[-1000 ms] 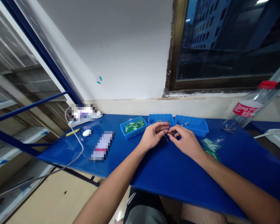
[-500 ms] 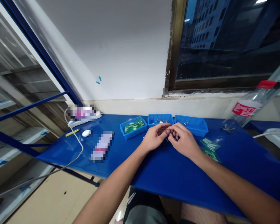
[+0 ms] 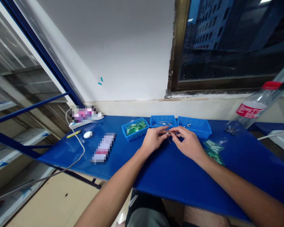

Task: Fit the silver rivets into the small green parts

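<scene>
My left hand (image 3: 153, 137) pinches a small shiny metal part (image 3: 167, 133) between thumb and fingertips. My right hand (image 3: 186, 138) meets it from the other side, thumb and fingers closed at that same spot; what lies between them is too small to make out. Just below the fingertips shows a thin metal pin (image 3: 169, 142); whether it is held or lies on the table I cannot tell. Behind the hands stand a blue bin (image 3: 153, 121) with several thin metal pins (image 3: 165, 123) and another blue bin (image 3: 203, 129) with a few small metal pieces (image 3: 188, 125).
A third blue bin (image 3: 135, 136) holds green packets (image 3: 134, 127). Green bags (image 3: 213, 146) lie to the right on the blue table (image 3: 180, 179). A clear bottle (image 3: 251, 108) stands at the back right. At left are a yellow cutter (image 3: 73, 134), a white oval object (image 3: 87, 135) and a cable (image 3: 82, 149).
My fingertips have drawn slightly apart, and the shiny metal part now shows between them. The right fingers have straightened a little. Bins and bags have stayed where they were.
</scene>
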Action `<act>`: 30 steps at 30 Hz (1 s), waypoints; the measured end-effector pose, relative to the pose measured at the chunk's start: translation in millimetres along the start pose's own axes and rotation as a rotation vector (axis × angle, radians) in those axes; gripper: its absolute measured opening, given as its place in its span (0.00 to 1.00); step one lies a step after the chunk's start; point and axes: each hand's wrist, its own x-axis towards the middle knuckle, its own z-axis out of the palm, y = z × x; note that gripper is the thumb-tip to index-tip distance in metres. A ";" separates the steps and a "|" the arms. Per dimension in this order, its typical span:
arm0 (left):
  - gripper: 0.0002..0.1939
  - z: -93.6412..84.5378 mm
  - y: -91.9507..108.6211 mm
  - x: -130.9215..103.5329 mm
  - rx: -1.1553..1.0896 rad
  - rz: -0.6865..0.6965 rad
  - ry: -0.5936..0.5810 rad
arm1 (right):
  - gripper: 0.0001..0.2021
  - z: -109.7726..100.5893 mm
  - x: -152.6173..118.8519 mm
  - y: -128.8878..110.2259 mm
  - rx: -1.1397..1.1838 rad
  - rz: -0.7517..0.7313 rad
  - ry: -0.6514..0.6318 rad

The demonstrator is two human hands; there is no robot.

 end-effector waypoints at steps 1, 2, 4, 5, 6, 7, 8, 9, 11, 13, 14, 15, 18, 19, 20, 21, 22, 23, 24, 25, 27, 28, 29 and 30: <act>0.24 0.6 -0.9 -0.2 0.016 0.007 0.006 | 0.08 0.6 -0.3 1.0 0.007 0.022 0.005; 0.25 1.2 -1.7 -0.5 0.039 0.015 0.007 | 0.08 1.1 -0.6 2.1 0.012 0.039 0.001; 0.26 2.7 -3.3 -0.9 0.077 0.033 0.000 | 0.08 1.6 -1.0 4.7 0.008 0.057 -0.024; 0.26 3.4 -4.2 -1.0 0.079 0.045 -0.005 | 0.08 1.7 -1.1 6.0 0.003 0.063 -0.036; 0.26 4.1 -5.1 -1.0 0.068 0.060 -0.010 | 0.08 1.7 -1.1 7.2 -0.002 0.070 -0.042; 0.26 4.7 -5.8 -1.0 0.047 0.076 -0.015 | 0.07 1.7 -1.1 8.4 -0.005 0.080 -0.042; 0.27 5.2 -6.3 -0.9 0.023 0.092 -0.020 | 0.07 1.8 -1.1 9.4 -0.008 0.090 -0.042; 0.28 5.5 -6.6 -0.9 0.001 0.106 -0.024 | 0.07 1.8 -1.0 10.2 -0.009 0.097 -0.043; 0.28 5.8 -6.0 -0.9 -0.033 0.123 -0.029 | 0.07 1.9 -0.8 11.1 -0.006 0.093 -0.048; 0.27 5.7 -4.2 -0.9 -0.063 0.129 -0.022 | 0.08 1.8 -0.5 10.3 -0.009 0.063 -0.050; 0.27 5.6 -3.0 -1.0 -0.079 0.128 -0.015 | 0.08 1.5 -0.3 9.1 -0.019 0.042 -0.051; 0.26 5.4 -1.6 -1.0 -0.092 0.125 -0.006 | 0.09 1.2 -0.1 7.6 -0.034 0.020 -0.053; 0.23 4.1 4.2 -1.7 -0.074 0.091 0.022 | 0.08 -0.3 0.4 2.6 -0.085 -0.016 -0.054; 0.21 3.3 6.7 -2.1 -0.041 0.075 0.026 | 0.07 -0.7 0.6 1.6 -0.092 -0.012 -0.043; 0.18 2.4 9.2 -2.6 0.002 0.061 0.026 | 0.07 -1.1 0.7 1.3 -0.090 0.000 -0.025; 0.15 1.4 11.7 -3.1 0.047 0.049 0.016 | 0.06 -1.4 0.8 1.5 -0.080 0.015 -0.006; 0.14 0.3 13.9 -3.6 0.089 0.041 -0.003 | 0.06 -1.8 0.9 2.1 -0.066 0.029 0.007; 0.15 -0.8 15.6 -3.9 0.121 0.037 -0.028 | 0.06 -2.2 1.0 3.0 -0.049 0.040 0.014; 0.17 -1.8 16.6 -4.0 0.142 0.034 -0.052 | 0.05 -2.6 1.2 3.7 -0.036 0.044 0.011; 0.19 -2.5 16.7 -4.0 0.152 0.031 -0.071 | 0.05 -3.2 1.4 4.2 -0.031 0.040 -0.002; 0.19 -3.2 14.6 -3.2 0.144 0.019 -0.087 | 0.07 -4.2 1.7 3.7 -0.036 0.013 -0.034; 0.18 -3.1 12.7 -2.7 0.130 0.011 -0.083 | 0.07 -4.6 1.8 2.9 -0.043 -0.006 -0.044; 0.16 -2.7 10.5 -2.2 0.111 0.002 -0.076 | 0.08 -4.6 1.8 2.0 -0.048 -0.021 -0.050; 0.15 -2.3 8.4 -1.7 0.090 -0.005 -0.066 | 0.08 -4.4 1.7 1.1 -0.047 -0.026 -0.050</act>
